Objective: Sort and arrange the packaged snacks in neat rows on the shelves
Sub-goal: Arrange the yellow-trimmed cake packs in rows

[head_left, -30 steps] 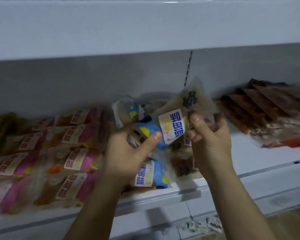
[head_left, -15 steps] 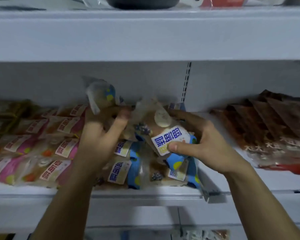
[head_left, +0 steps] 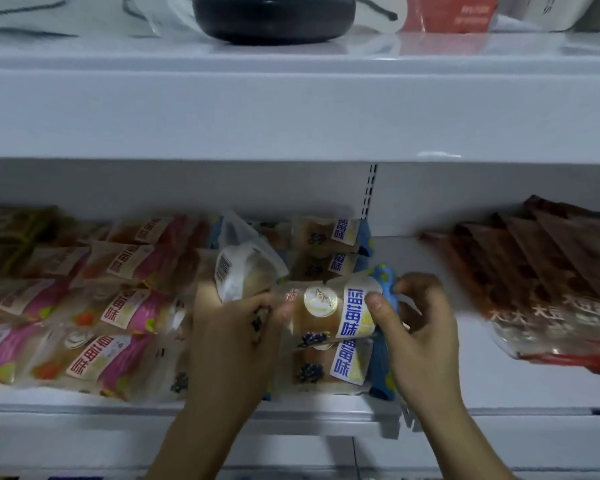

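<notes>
Far left of frame: pink-label packs (head_left: 94, 306) lie in overlapping rows on the shelf (head_left: 499, 386), labels up and already fairly tidy; I leave them as the line to match. At their left end, darker greenish packs (head_left: 14, 233), blurred, contents unreadable. Centre left: my left hand (head_left: 229, 344) lies on the jumble beside the pink rows, fingers bent into the wrappers; one pack turned barcode side up (head_left: 246, 271) stands loose just above the knuckles, and I cannot tell whether this grip holds it or only steadies the heap. Centre: my right hand (head_left: 420, 330) holds a blueberry pack (head_left: 333, 306), thumb on its white label and fingers curled behind the blue end, so the grip is closed on that pack. I hold it label forward, low over the stack, probably so it can drop face up like its neighbours. Below it lies another blue-label pack (head_left: 329, 365); two more sit behind, toward the back wall. In the way, I judge: the flipped pack and crumpled wrappers crowd the slot. Right of frame: brown packets (head_left: 541, 278), fanned, well apart across bare shelf. Upper frame: a dark round object (head_left: 274, 19) and a red packet (head_left: 454, 12) on the higher shelf, not involved.
</notes>
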A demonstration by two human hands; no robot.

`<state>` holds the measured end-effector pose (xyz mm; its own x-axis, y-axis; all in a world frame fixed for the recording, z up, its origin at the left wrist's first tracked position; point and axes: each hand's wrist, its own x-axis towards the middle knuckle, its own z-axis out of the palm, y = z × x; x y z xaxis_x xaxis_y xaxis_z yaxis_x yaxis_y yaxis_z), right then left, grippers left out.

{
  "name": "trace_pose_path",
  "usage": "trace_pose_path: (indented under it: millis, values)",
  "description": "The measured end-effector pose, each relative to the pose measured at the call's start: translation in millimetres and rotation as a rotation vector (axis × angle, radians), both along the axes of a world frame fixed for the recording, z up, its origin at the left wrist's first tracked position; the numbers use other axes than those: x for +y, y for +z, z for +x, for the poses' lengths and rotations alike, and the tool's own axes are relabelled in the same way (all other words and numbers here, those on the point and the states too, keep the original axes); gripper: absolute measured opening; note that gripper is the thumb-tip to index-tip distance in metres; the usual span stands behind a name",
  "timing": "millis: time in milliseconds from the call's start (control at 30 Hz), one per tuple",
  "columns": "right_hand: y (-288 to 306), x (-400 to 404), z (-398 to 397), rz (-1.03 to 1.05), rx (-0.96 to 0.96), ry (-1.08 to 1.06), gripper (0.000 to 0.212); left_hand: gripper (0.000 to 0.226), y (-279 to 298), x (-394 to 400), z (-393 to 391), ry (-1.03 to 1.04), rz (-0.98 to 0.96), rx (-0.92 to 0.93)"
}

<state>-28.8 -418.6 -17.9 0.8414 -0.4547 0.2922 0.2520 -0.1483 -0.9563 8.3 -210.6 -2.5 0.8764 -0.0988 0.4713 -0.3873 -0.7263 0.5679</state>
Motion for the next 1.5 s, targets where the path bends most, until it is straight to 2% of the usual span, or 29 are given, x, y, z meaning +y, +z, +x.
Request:
trace_pose_path:
  millis: [67, 133, 200, 233, 333, 500, 667, 867, 1067, 1233, 1333, 1433, 1500]
  values:
    - [-5.7, -5.6, 0.6, -0.029, 0.044, 0.062, 0.034, 0.032, -3.7, -1.0, 2.0, 0.049, 0.063, 0.006]
    - [-4.4, -12.8, 3.6, -0.073, 0.103, 0.111, 0.041, 0.037, -1.9, -4.4, 8.2, 0.097, 0.135, -0.078]
    - [-5.5, -21.4, 11.1, -0.166, 0.153, 0.104, 0.038, 0.032, -1.8, -10.0, 24.0, 0.168, 0.179, -0.113]
    - [-7.2, -25.5, 17.7, -0.202, 0.164, 0.084, 0.035, 0.028, -0.8, -13.4, 34.0, 0.189, 0.200, -0.100]
    - [-12.5, -32.4, 46.7, -0.239, 0.162, 0.013, 0.035, 0.034, 7.5, -27.0, 65.2, 0.145, 0.290, -0.035]
    - [-11.7, -43.0, 89.0, -0.263, 0.223, -0.002, 0.031, 0.022, 17.3, -57.6, 99.3, 0.207, 0.473, 0.045]
    - [-20.1, -53.1, 103.9, -0.326, 0.251, -0.080, 0.026, 0.028, 26.8, -78.6, 110.4, 0.204, 0.680, 0.015]
    - [-34.2, -55.4, 103.8, -0.401, 0.270, -0.076, 0.029, 0.034, 26.8, -85.7, 118.3, 0.170, 0.905, 0.136]
    - [-34.5, -57.7, 100.3, -0.386, 0.224, -0.053, 0.031, 0.043, 40.8, -83.4, 115.4, 0.162, 0.918, 0.139]
    - [-27.4, -57.4, 67.5, -0.392, 0.087, -0.118, 0.033, 0.027, 61.6, -58.9, 96.5, 0.213, 0.647, -0.006]
    - [-34.2, -56.0, 42.3, -0.495, 0.158, -0.011, 0.044, 0.024, 59.2, -44.6, 75.9, 0.159, 0.530, -0.041]
    - [-40.6, -52.6, 36.8, -0.672, 0.256, 0.104, 0.050, 0.030, 47.5, -38.1, 57.2, 0.096, 0.559, -0.102]
    - [-39.8, -50.4, 41.3, -0.721, 0.265, 0.126, 0.052, 0.022, 44.2, -38.5, 48.1, 0.054, 0.588, -0.105]
